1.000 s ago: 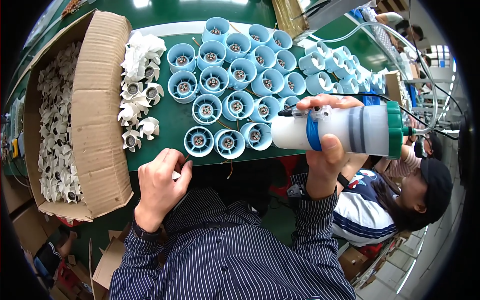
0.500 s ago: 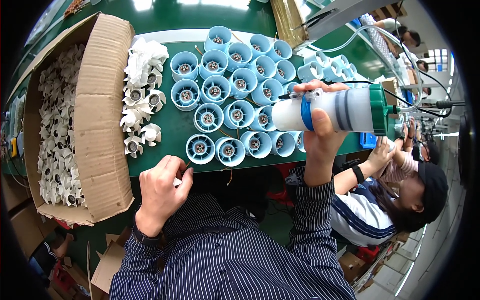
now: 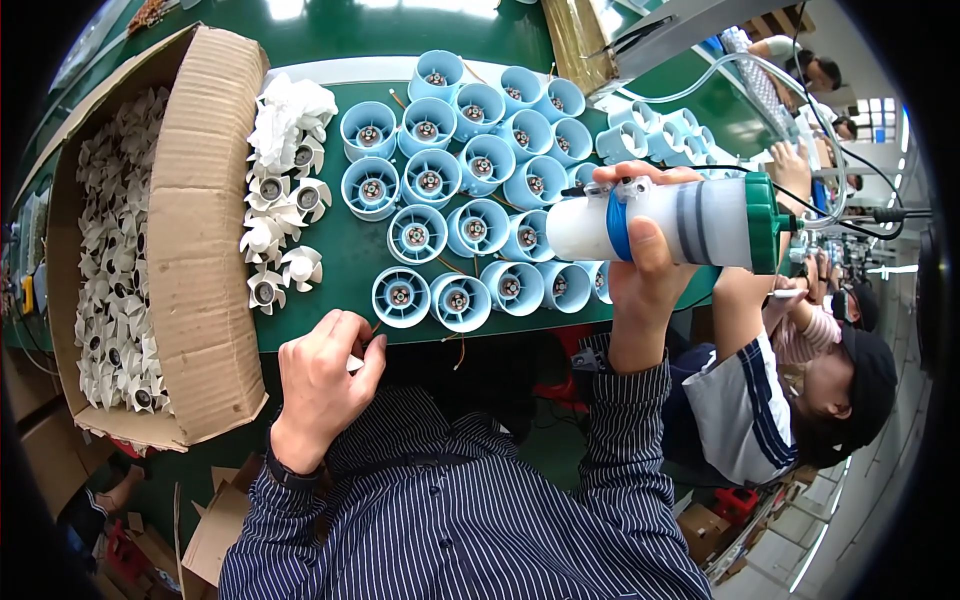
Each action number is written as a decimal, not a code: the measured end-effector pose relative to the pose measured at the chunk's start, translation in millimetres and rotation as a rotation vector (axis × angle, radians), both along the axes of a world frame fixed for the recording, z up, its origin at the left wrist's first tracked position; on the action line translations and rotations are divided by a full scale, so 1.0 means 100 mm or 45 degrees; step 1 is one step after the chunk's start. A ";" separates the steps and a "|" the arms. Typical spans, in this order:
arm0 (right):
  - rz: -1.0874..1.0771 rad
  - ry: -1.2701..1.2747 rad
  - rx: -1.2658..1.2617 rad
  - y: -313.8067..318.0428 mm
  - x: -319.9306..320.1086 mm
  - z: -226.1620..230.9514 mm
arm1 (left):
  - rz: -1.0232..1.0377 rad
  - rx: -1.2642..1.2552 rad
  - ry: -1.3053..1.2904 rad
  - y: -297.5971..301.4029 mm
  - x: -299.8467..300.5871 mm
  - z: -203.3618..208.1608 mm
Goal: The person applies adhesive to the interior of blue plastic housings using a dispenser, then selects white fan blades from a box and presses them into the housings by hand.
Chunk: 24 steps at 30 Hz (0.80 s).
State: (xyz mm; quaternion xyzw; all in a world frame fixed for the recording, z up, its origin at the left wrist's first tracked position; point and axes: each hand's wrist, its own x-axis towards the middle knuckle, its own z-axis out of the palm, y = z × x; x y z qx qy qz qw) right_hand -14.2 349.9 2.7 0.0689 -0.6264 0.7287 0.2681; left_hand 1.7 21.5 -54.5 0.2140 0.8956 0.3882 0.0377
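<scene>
Right hand [image 3: 640, 255] clamped round white cylindrical power screwdriver with blue band and green cap [image 3: 668, 222], now raised a bit higher over the pale-blue round fan housings [image 3: 440, 235] than a second ago. Left hand [image 3: 322, 375] curled at green bench edge [image 3: 330, 262], pinching something small and white, otherwise unchanged. White plastic impellers [image 3: 280, 215] beside cardboard box [image 3: 195, 240]. Looks between fastenings.

The single head camera looked steeply down from close above the person's chest onto the green table [image 3: 330, 265], its far edge toward the top of the view. It sat near enough that both forearms entered from the lower edge, while the fisheye bent the cardboard box [image 3: 195, 240] at left.
</scene>
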 end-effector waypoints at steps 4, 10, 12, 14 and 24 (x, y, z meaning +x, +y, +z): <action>-0.003 0.007 0.012 0.01 0.04 0.05 | -0.002 0.001 0.007 -0.01 0.00 0.00; 0.079 0.036 -0.037 -0.16 0.02 0.21 | -0.024 -0.001 0.021 -0.02 0.00 -0.02; 0.088 0.003 -0.013 -0.27 -0.03 0.21 | -0.021 0.002 0.023 -0.02 0.00 -0.01; 0.105 -0.064 0.041 -0.36 -0.09 0.20 | -0.019 0.012 0.024 -0.02 0.00 0.00; 0.123 -0.076 -0.032 -0.46 -0.23 0.01 | -0.024 0.013 0.029 -0.05 0.01 -0.03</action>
